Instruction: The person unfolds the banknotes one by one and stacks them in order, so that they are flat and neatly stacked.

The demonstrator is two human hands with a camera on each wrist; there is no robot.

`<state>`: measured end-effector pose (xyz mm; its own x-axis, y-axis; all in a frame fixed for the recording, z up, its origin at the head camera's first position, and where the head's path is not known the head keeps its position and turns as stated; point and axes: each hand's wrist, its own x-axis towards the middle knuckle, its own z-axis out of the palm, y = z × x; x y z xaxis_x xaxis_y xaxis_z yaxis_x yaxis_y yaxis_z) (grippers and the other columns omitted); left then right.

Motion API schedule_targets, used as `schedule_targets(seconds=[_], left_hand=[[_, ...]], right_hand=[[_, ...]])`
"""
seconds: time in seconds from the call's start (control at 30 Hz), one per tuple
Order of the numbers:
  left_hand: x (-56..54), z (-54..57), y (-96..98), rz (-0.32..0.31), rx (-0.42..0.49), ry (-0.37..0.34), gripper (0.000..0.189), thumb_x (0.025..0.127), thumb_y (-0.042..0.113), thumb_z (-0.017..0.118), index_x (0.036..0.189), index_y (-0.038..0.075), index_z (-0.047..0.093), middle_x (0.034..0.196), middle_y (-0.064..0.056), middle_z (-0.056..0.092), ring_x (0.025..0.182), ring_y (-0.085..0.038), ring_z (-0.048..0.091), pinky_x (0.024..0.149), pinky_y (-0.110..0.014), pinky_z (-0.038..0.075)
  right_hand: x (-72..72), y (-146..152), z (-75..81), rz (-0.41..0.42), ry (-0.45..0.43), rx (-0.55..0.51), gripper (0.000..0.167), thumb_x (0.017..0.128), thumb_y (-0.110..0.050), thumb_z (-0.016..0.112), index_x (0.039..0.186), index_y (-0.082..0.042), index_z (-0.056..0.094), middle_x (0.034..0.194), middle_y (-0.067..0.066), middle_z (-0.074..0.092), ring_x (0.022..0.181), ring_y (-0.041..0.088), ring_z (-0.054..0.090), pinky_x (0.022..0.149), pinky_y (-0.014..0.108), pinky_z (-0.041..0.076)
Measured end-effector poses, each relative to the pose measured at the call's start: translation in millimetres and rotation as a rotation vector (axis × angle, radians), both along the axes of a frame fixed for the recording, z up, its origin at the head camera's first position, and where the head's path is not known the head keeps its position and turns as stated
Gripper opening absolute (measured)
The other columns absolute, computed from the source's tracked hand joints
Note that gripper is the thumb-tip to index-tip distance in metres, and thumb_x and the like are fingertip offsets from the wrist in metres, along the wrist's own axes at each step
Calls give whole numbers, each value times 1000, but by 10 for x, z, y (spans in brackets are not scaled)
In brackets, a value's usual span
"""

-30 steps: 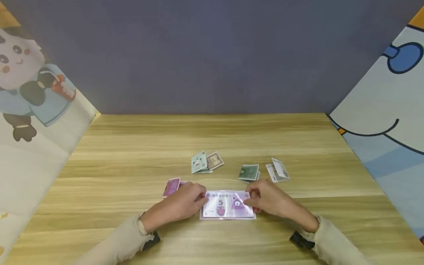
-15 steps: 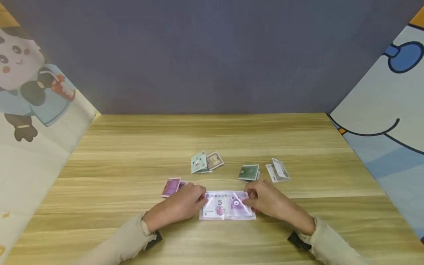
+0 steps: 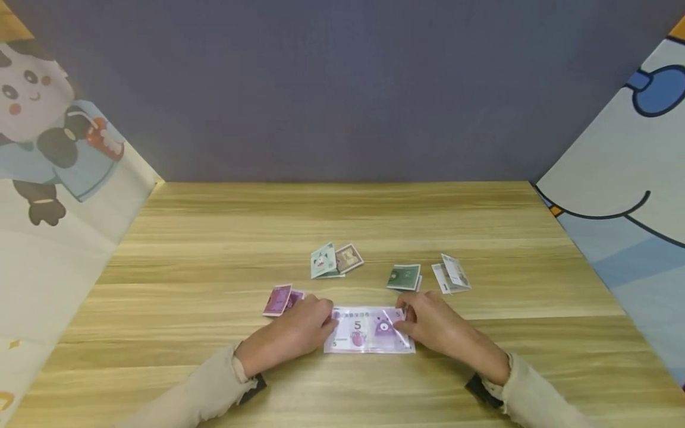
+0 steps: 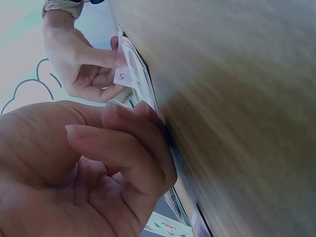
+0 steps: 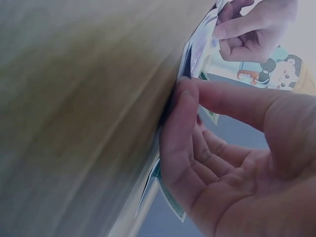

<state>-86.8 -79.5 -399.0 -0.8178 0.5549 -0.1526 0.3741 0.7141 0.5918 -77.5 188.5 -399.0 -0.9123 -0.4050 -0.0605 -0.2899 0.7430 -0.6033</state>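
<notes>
A purple-and-white play banknote (image 3: 369,331) marked 5 lies face up near the table's front, with its printed side catching a glare. At its left end, my left hand (image 3: 291,330) pinches the edge between thumb and curled fingers. My right hand (image 3: 434,324) pinches the opposite end, near the upper corner. From the left wrist view, layered edges show that the banknote (image 4: 140,81) lies on at least one more sheet. Seen from the right wrist, my thumb and index finger meet at the near end of the banknote (image 5: 200,47). The fingers hide both ends.
A folded purple note (image 3: 277,300) stands just beyond my left hand. Farther back are a folded light green note (image 3: 323,261) and a brown note (image 3: 349,258). Beyond my right hand stand a folded dark green note (image 3: 404,277) and a folded grey-white note (image 3: 453,273). Walls enclose the table.
The upper purple banknote, earlier offset with a border of the sheet beneath showing, now lines up nearly edge to edge with it. Both hands keep almost the same place; the head view shifts slightly.
</notes>
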Motion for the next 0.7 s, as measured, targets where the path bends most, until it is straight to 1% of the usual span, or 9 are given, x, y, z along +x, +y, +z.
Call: schedule_targets(seconds=[0.13, 0.2, 0.27, 0.37, 0.5, 0.7], left_hand=[[12, -1, -3, -3, -11, 13, 21, 97, 13, 62, 77, 8, 59, 60, 0, 48, 50, -8, 43, 42, -23, 40], [20, -5, -5, -13, -7, 21, 20, 97, 12, 61, 79, 7, 59, 59, 1, 47, 48, -7, 42, 40, -22, 39], [22, -11, -6, -21, 1, 26, 17, 98, 10, 61, 81, 5, 60, 58, 1, 47, 46, -6, 42, 39, -22, 38], [24, -16, -7, -32, 5, 30, 14, 98, 9, 59, 85, 4, 61, 59, 1, 47, 46, -6, 42, 39, -21, 39], [20, -22, -5, -41, 6, 40, 14, 99, 8, 58, 86, 4, 62, 59, 1, 47, 46, -6, 42, 39, -21, 39], [-2, -19, 17, -53, 8, 62, 15, 99, 9, 58, 85, 4, 61, 58, 2, 47, 45, -5, 42, 38, -20, 37]], right_hand=[[15, -10, 0, -6, 2, 17, 28, 81, -8, 81, 103, -2, 65, 63, -9, 54, 50, 3, 47, 44, 21, 43], [21, -15, -4, -4, 0, 23, 30, 81, -8, 81, 105, -3, 63, 63, -9, 54, 50, 3, 48, 44, 21, 43], [25, -19, -8, 4, 0, 24, 28, 81, -8, 80, 102, -5, 62, 63, -9, 54, 49, 2, 47, 43, 21, 42], [28, -17, -20, 25, 25, 29, 20, 82, -9, 80, 92, -10, 62, 61, -11, 52, 48, 0, 44, 43, 20, 40], [23, -9, -21, 48, 63, 41, 17, 83, -12, 79, 81, -14, 62, 59, -12, 51, 48, -1, 42, 42, 19, 38], [15, 1, 11, 38, 55, 58, 16, 83, -13, 79, 81, -15, 64, 60, -11, 51, 47, 0, 42, 41, 20, 38]])
